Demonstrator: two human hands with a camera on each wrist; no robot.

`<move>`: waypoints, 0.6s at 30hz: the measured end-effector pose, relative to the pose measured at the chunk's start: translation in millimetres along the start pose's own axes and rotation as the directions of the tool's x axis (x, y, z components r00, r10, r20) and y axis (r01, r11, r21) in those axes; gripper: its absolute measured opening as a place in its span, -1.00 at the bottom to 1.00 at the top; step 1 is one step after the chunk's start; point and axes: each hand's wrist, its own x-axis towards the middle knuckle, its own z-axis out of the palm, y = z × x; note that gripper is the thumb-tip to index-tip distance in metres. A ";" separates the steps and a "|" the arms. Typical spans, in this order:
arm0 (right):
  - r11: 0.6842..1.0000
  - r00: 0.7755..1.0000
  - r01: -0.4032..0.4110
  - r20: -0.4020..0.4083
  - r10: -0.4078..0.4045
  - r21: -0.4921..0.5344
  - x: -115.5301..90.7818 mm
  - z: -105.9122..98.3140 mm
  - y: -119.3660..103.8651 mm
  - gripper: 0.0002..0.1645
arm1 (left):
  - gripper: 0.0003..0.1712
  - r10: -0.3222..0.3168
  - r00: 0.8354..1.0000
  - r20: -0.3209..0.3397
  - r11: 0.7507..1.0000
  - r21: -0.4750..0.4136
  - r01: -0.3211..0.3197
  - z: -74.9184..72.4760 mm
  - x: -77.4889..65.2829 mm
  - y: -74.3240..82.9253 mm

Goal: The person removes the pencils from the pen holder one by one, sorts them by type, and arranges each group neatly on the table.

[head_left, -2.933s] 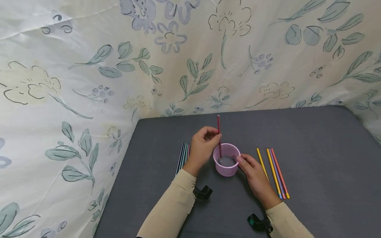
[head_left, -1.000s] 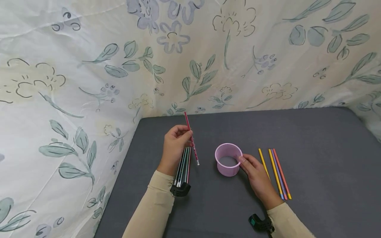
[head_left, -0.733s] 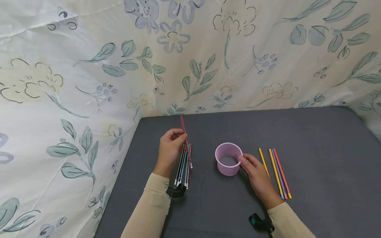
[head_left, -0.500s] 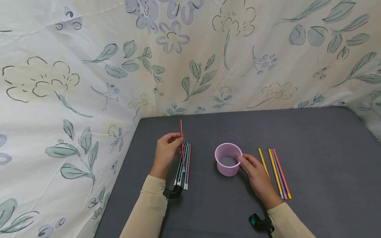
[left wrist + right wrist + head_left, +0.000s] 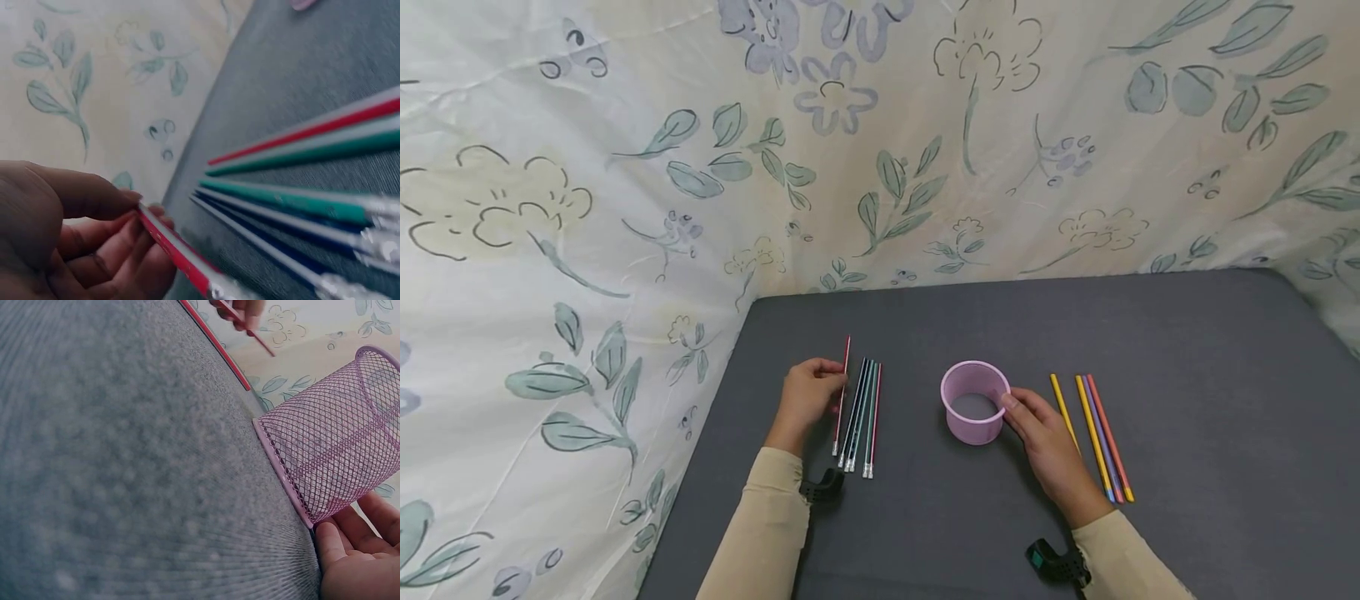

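Observation:
My left hand (image 5: 802, 404) pinches a red pencil (image 5: 181, 256) between thumb and fingers, low at the left side of a row of pencils. Its silver eraser end points toward me. The row beside it has dark blue pencils (image 5: 853, 425), green pencils (image 5: 312, 204) and another red pencil (image 5: 878, 400), lying roughly parallel on the table. My right hand (image 5: 1051, 450) holds a pink mesh pencil cup (image 5: 337, 444) by its right side, thumb at the rim. The cup stands upright, and no pencils show inside it.
Right of my right hand lie two yellow pencils (image 5: 1093, 429), a purple one (image 5: 1102, 433) and an orange-red one (image 5: 1108, 433). The forearm partly covers the nearer yellow one. A floral cloth (image 5: 850, 167) hangs behind and left of the dark grey table (image 5: 1225, 417).
My left hand has lifted the red pencil out of the cup, carried it left past the row and lowered it beside the other pencils. My right hand has stayed on the cup.

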 end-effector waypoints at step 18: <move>1.000 1.000 -0.007 -0.001 0.007 0.004 0.5 1.7 -0.1 -0.46 | -0.82 -0.060 0.997 0.050 0.982 0.180 0.050 0.5 -2.6 -9.5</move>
